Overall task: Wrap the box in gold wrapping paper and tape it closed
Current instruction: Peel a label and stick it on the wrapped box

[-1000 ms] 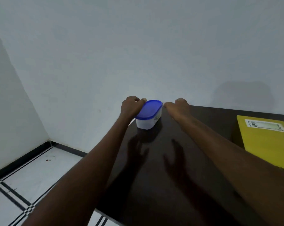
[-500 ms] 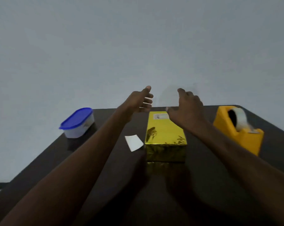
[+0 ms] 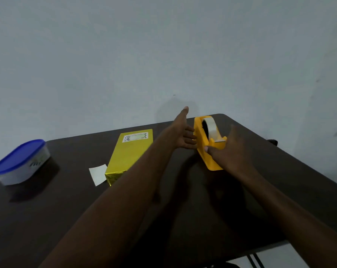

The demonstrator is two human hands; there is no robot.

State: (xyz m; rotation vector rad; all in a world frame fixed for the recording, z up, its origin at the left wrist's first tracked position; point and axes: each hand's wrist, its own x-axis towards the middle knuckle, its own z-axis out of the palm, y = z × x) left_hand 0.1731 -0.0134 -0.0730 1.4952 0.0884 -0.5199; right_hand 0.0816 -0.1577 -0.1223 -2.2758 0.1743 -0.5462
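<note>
A box wrapped in gold paper (image 3: 129,153) lies on the dark table (image 3: 70,206), with a white label at its far end. A yellow tape dispenser (image 3: 204,146) holding a roll of clear tape (image 3: 212,128) stands to its right. My left hand (image 3: 183,132) is open, fingers straight, its fingertips at the dispenser's left side. My right hand (image 3: 229,149) reaches over the dispenser's near end with fingers spread and its thumb against the yellow body; whether it grips is hidden.
A white tub with a blue lid (image 3: 18,163) sits at the table's left edge. A small white slip of paper (image 3: 98,174) lies beside the box's near left corner. The table's rounded far corner is just behind the dispenser. A grey wall stands behind.
The view has swung right. Both hands have left the blue-lidded tub, passed over the gold box, and now sit at the tape dispenser.
</note>
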